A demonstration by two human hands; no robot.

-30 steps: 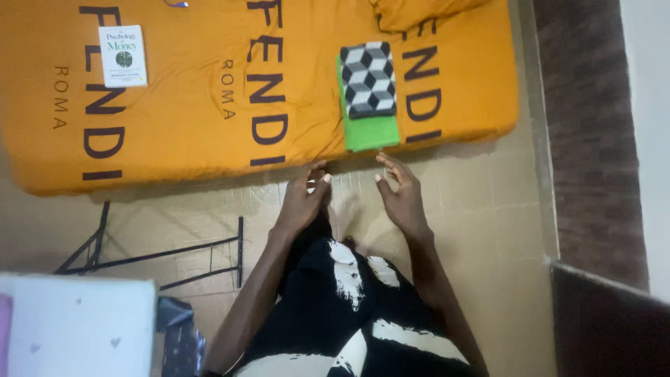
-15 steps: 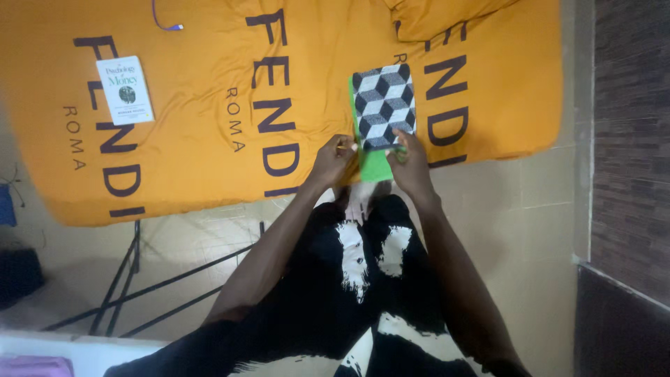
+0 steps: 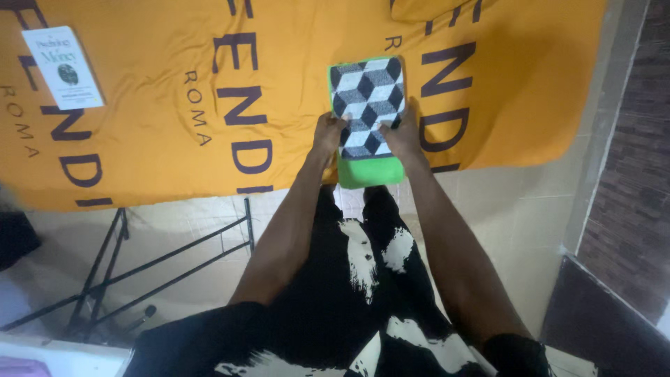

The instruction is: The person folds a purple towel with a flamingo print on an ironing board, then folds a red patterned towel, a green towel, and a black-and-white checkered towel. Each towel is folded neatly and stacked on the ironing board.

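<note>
The left hand (image 3: 328, 134) and right hand (image 3: 403, 136) grip the near corners of a folded cube-patterned cloth (image 3: 368, 105); it lies on a folded green cloth (image 3: 370, 169) at the near edge of the orange bed (image 3: 174, 139); a white book (image 3: 61, 68) lies towards the far left corner.

A bedroom in a home. A low mattress (image 3: 209, 91) in an orange printed sheet lies on a pale tiled floor (image 3: 502, 209), with a paperback book (image 3: 63, 68) resting on it. A dark brick-patterned wall (image 3: 628, 195) runs alongside.
</note>
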